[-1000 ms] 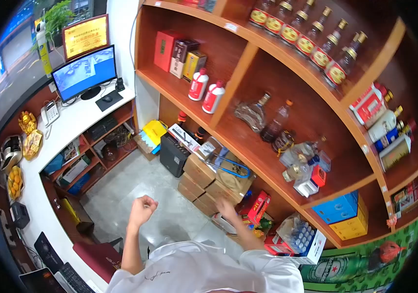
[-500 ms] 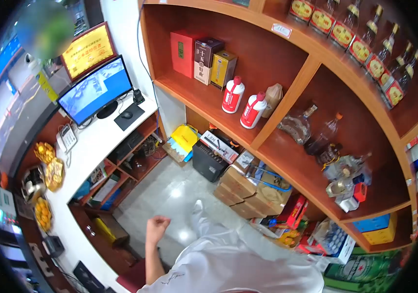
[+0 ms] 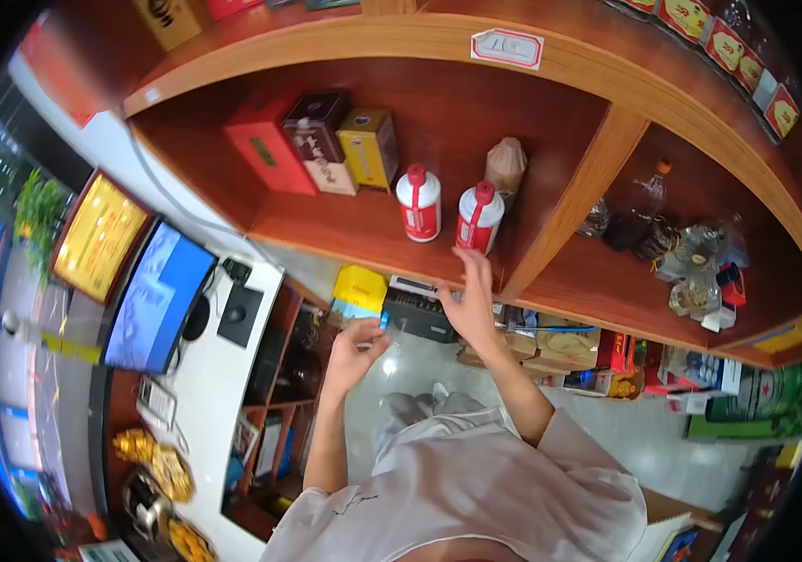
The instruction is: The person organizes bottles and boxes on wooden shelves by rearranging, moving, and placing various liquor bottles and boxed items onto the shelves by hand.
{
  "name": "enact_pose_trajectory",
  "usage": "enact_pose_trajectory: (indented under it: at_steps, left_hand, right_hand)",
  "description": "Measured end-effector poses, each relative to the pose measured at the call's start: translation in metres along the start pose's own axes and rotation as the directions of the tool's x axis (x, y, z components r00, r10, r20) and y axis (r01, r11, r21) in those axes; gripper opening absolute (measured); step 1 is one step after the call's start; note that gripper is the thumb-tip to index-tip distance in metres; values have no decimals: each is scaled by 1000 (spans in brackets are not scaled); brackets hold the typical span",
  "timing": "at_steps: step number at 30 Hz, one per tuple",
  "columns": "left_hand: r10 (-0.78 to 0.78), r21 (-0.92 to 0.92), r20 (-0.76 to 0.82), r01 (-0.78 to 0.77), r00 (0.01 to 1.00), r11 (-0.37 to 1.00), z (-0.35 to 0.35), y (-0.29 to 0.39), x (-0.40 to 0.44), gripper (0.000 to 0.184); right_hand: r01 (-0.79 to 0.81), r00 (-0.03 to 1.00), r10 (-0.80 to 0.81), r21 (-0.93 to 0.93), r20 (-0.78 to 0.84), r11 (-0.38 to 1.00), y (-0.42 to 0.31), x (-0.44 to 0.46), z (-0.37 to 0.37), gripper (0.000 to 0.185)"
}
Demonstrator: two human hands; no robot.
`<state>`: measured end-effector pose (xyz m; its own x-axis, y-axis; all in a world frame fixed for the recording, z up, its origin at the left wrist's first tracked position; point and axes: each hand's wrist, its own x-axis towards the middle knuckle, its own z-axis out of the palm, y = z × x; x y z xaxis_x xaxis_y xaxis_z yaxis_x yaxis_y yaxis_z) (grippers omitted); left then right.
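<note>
The right hand [image 3: 476, 309] has just come up to the shelf [image 3: 326, 222] — fingers spread, a bottle [image 3: 479, 220] at their tips, within reach. The left hand [image 3: 352, 358] curls near something blue [image 3: 384, 319]; whether its fingers pinch it, I cannot tell.

The bottles [image 3: 419, 203] are white and red. The tallest box [image 3: 272, 148] is red; the short box [image 3: 369, 148] is yellow.

From my view: wooden shelving [image 3: 363, 234] fills the upper right. Left of it, white counter [image 3: 228, 375] with lit monitor [image 3: 159, 300]. Below it, glossy gray floor [image 3: 401, 370] reflecting light. Bright glazing [image 3: 17, 375] far left.
</note>
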<state>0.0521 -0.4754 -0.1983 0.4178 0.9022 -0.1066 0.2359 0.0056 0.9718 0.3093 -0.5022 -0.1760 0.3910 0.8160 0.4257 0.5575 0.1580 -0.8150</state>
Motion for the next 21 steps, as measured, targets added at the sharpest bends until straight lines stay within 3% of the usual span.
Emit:
enact_pose_trajectory:
  at_steps: [1, 2, 5, 9, 10, 13, 14, 15, 17, 21]
  left_hand:
    - [43, 34, 12, -44, 999, 998, -1, 6, 24, 47]
    - [88, 67, 27, -89, 996, 994, 1, 13, 50, 53]
    - [179, 105, 75, -186, 981, 977, 9, 24, 123, 74]
    - [281, 127, 169, -303, 945, 944, 20, 20, 204, 92]
    - [355, 59, 203, -373, 913, 926, 24, 20, 222, 94]
    - [237, 164, 260, -284, 936, 945, 26, 33, 240, 86]
    - [326, 217, 264, -385, 908, 897, 30, 21, 251, 83]
    - [337, 203, 284, -400, 898, 894, 30, 20, 254, 83]
    - [353, 185, 311, -421, 882, 888, 28, 23, 258, 83]
    - [302, 127, 237, -337, 924, 933, 30, 27, 263, 86]
  right_hand:
    - [-4, 991, -6, -79, -136, 997, -2, -1, 2, 71]
    - [-59, 993, 50, -85, -104, 995, 7, -2, 2, 84]
    - [-104, 971, 75, -117, -226, 988, 23, 8, 12, 88]
    - [-294, 899, 264, -35, -348, 955, 45, 34, 30, 90]
    - [-298, 875, 207, -150, -438, 943, 51, 41, 38, 91]
    - [-319, 858, 169, -246, -485, 915, 59, 57, 53, 87]
    - [-307, 857, 185, -188, -480, 933, 61, 64, 58, 83]
    - [-319, 861, 223, -145, -456, 937, 54, 72, 61, 82]
    - [-243, 889, 136, -199, -438, 949, 59, 85, 70, 81]
    - [-262, 872, 98, -290, -479, 920, 61, 95, 86, 84]
